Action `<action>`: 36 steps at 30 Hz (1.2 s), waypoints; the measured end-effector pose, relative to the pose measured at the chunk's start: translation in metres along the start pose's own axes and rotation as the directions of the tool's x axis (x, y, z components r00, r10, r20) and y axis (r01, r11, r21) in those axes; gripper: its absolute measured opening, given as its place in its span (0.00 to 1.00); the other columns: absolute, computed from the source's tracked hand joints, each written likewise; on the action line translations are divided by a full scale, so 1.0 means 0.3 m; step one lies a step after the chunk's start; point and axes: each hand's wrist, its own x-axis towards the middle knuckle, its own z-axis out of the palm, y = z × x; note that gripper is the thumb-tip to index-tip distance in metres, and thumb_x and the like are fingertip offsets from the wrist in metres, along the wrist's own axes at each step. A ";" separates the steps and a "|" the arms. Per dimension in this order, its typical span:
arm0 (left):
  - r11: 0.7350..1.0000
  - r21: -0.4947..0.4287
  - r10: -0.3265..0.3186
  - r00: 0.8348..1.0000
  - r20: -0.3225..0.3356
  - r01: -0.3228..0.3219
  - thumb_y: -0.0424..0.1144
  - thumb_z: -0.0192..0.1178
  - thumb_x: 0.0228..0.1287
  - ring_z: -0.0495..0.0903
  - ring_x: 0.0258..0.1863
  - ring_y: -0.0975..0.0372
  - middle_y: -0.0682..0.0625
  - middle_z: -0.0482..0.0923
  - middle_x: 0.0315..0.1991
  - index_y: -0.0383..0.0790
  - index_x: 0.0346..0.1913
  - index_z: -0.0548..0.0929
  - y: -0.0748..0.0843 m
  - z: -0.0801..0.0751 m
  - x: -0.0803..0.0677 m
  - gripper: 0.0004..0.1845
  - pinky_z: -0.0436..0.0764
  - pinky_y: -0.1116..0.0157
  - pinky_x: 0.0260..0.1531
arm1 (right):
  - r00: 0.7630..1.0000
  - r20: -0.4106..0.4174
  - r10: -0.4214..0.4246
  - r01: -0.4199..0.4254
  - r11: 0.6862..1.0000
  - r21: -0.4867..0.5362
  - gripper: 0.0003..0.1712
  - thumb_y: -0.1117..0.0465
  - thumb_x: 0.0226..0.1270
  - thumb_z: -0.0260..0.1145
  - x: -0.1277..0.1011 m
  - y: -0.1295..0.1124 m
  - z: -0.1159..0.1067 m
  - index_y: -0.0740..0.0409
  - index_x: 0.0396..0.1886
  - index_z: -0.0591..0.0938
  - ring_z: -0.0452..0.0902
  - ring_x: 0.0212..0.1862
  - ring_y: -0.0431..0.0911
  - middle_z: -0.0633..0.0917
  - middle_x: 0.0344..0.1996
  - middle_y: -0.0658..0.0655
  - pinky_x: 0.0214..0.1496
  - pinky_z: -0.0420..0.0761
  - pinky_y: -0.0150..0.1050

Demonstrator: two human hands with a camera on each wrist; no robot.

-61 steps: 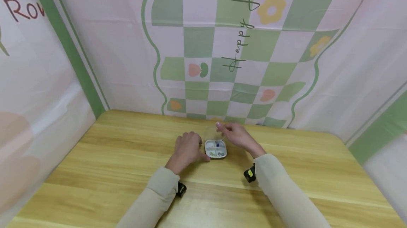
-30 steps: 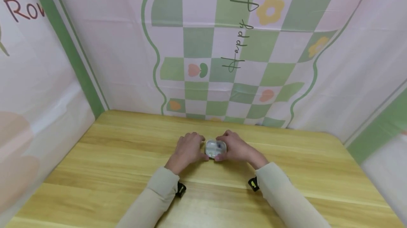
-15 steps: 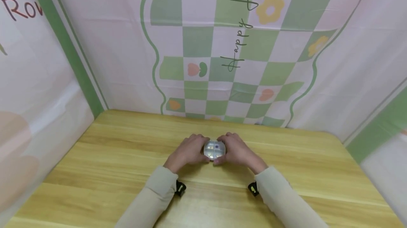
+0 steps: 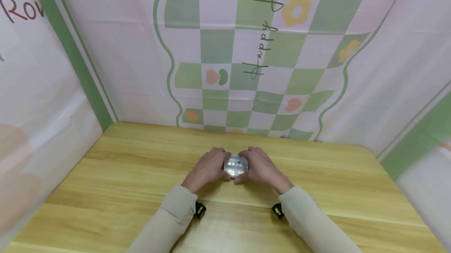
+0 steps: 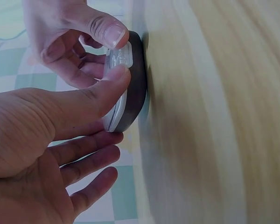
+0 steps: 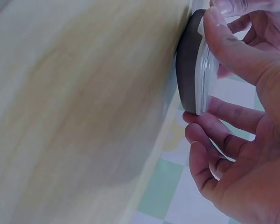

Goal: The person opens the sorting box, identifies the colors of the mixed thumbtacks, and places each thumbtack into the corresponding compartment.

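A small round-cornered pill box (image 4: 236, 165) with a grey base (image 5: 135, 88) and a clear lid lies on the wooden table (image 4: 141, 174). The lid is down, and coloured pills show faintly through it. My left hand (image 4: 215, 163) holds the box's left side, its thumb (image 5: 100, 91) pressing on the lid's near edge. My right hand (image 4: 251, 163) holds the right side, its thumb (image 6: 226, 42) on the lid rim above the grey base (image 6: 189, 70). The fingers of both hands curl round the far side of the box.
Bare wooden tabletop spreads on all sides of the box. A pink and green checked cloth backdrop (image 4: 246, 69) rises right behind the table's far edge, and cloth walls stand at the left and right sides.
The clear lid, held up by my right hand two seconds ago, has come down onto the box. My right hand moved in to the box's right side; both hands now clasp it.
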 end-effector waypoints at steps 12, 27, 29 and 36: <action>1.000 -0.015 -0.004 1.000 -0.008 0.004 0.42 0.81 0.48 0.76 0.45 0.56 0.47 0.81 0.46 0.36 0.56 0.84 -0.009 -0.001 -0.003 0.31 0.78 0.58 0.48 | 1.000 0.018 -0.005 0.005 1.000 -0.018 0.45 0.48 0.34 0.89 0.013 -0.014 0.000 0.63 0.54 0.84 0.75 0.46 0.51 0.82 0.39 0.53 0.52 0.74 0.51; 1.000 0.023 -0.006 1.000 -0.002 0.006 0.44 0.81 0.48 0.75 0.41 0.58 0.49 0.80 0.41 0.38 0.52 0.85 -0.014 0.013 -0.003 0.28 0.77 0.61 0.41 | 1.000 0.030 -0.009 0.010 0.999 -0.034 0.44 0.48 0.37 0.88 0.010 -0.016 0.010 0.65 0.54 0.84 0.75 0.46 0.52 0.82 0.40 0.55 0.53 0.74 0.52; 0.999 0.031 -0.006 1.000 0.001 0.006 0.45 0.81 0.48 0.74 0.39 0.58 0.50 0.80 0.40 0.38 0.50 0.85 -0.014 0.016 0.000 0.27 0.75 0.62 0.39 | 0.999 0.033 -0.013 0.015 0.999 -0.044 0.43 0.48 0.38 0.88 0.007 -0.017 0.009 0.65 0.54 0.84 0.75 0.45 0.51 0.82 0.39 0.55 0.51 0.74 0.51; 0.999 0.048 -0.015 1.000 -0.021 0.016 0.45 0.82 0.46 0.73 0.38 0.58 0.50 0.80 0.38 0.38 0.50 0.85 -0.002 0.011 0.007 0.27 0.75 0.61 0.39 | 1.000 0.013 0.011 -0.010 0.998 -0.058 0.44 0.48 0.38 0.88 -0.002 -0.020 0.003 0.63 0.55 0.83 0.72 0.46 0.50 0.81 0.40 0.53 0.51 0.73 0.50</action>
